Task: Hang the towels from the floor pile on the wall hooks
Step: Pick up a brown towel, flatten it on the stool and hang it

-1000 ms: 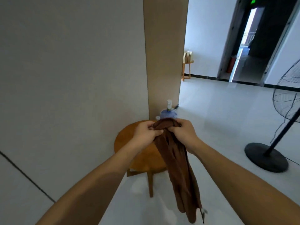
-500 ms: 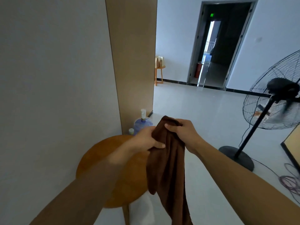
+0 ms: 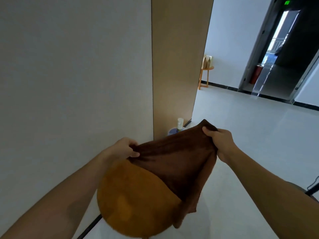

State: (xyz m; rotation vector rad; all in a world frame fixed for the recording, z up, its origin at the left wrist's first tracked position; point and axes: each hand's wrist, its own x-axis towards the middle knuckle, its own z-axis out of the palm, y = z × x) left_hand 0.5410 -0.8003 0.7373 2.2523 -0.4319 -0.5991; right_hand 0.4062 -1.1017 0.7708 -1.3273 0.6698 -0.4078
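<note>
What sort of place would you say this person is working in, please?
Probably a sparsely furnished office or commercial interior: a doorway with a green exit sign above it, a red fire extinguisher beside it, and a bare tiled floor.

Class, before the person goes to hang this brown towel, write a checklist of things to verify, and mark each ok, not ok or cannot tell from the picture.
1. Left hand grips one top corner of the brown towel: ok.
2. Right hand grips the other top corner: ok.
3. Top edge spread out between the hands, not bunched: ok.
4. Towel hangs free of the floor: ok; its lower end hangs in front of the round wooden stool; whether it touches the stool, cannot tell.
5. Wall hook in view to aim for: not ok, none shows on the wall.
6. Hanging loop on the towel: cannot tell.
</note>
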